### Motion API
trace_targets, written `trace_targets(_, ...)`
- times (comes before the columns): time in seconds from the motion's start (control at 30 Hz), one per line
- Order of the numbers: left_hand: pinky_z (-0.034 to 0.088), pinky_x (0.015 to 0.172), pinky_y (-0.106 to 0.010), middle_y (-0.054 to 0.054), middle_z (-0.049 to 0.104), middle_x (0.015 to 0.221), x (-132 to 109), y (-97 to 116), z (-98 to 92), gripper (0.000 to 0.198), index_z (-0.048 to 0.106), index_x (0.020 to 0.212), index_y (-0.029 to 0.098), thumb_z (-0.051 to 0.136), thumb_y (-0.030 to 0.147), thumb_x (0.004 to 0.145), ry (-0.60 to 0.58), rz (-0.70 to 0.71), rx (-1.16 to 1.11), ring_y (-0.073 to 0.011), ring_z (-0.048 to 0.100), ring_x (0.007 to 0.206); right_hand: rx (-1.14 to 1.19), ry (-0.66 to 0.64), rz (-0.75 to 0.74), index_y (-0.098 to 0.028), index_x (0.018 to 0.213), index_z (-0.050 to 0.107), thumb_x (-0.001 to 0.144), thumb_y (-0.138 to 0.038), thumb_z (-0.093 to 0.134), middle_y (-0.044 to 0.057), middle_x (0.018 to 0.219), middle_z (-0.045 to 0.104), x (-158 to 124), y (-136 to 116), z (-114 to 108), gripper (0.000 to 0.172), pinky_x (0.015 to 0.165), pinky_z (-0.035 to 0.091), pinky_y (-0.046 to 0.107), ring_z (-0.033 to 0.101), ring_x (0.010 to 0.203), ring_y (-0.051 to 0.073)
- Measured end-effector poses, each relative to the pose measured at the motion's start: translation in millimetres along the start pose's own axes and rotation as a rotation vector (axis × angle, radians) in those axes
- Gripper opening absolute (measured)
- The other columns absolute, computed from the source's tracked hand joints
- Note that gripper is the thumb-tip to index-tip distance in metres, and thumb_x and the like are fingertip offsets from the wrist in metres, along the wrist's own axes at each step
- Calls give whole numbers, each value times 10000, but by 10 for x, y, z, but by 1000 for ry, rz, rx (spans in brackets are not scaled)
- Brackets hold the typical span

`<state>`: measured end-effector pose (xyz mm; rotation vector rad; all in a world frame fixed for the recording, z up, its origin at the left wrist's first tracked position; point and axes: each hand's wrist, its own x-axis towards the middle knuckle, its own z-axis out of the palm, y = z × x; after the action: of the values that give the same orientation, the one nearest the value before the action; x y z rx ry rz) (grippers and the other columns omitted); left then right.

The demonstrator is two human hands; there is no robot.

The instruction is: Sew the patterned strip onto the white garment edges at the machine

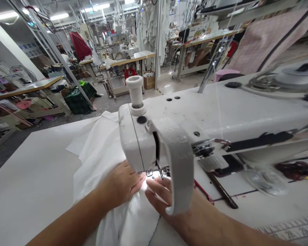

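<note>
A white industrial sewing machine stands in front of me on a white table. White fabric lies under its head and spreads to the left. My left hand lies flat on the fabric just left of the lit needle area, fingers stretched toward it. To the right of the needle, my right hand presses on the fabric with fingers extended; the machine's curved guard partly hides it.
Dark red-handled scissors lie behind my right hand. A clear bobbin dish and a ruler strip are at the right. Beyond the table are other sewing tables, hanging white garments and floor clutter.
</note>
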<state>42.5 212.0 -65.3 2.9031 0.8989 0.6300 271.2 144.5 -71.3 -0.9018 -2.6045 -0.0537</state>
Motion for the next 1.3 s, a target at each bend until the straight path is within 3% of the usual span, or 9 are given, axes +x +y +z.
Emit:
trace_targets(0.1,482,697,-294,-16,644,713,-2,-3,-1,217,609,791,192,466,210,953,23,-1,26,-157,589,684,10,-66,-50,-147,1245,556,899,-143,514,134,1260,601,-17,-24,22,349,813,482,371,567,1062,250)
trace_targets(0.4,428,584,-276,-7,568,596,64,27,-64,344,591,678,183,417,227,972,63,24,74,-144,515,576,115,-238,-4,-162,1052,629,906,-123,481,114,1026,654,76,-2,-154,212,798,475,378,560,944,240)
trace_targets(0.63,423,570,-265,-7,546,594,58,11,-51,320,562,652,176,444,209,948,101,28,105,-135,506,556,191,-238,47,-203,903,620,927,-95,421,26,805,605,80,38,-117,228,737,457,355,529,760,190)
trace_targets(0.8,404,569,-264,10,526,548,-14,-24,36,340,534,623,191,470,248,952,70,-26,122,-134,503,548,134,-214,-15,-188,831,603,870,-63,485,31,796,600,125,56,-137,176,722,439,357,519,750,188)
trace_targets(0.93,438,630,-285,-4,598,620,-31,-35,52,260,561,698,194,493,249,944,37,-32,112,-160,571,636,87,-221,-55,-184,741,581,832,-62,526,41,813,611,140,53,-162,161,663,425,340,516,721,180)
trace_targets(1.13,495,712,-302,-18,686,784,46,15,-60,130,611,892,185,491,190,942,39,16,62,-174,633,740,2,-216,-67,-154,862,603,866,-80,504,28,776,616,125,40,-165,124,630,414,333,527,698,180)
trace_targets(1.3,525,747,-326,-26,696,824,37,-14,-15,121,611,965,190,492,199,944,36,22,31,-186,653,772,-18,-197,-64,-132,892,615,877,-85,499,32,771,625,148,27,-166,126,624,410,341,528,680,186)
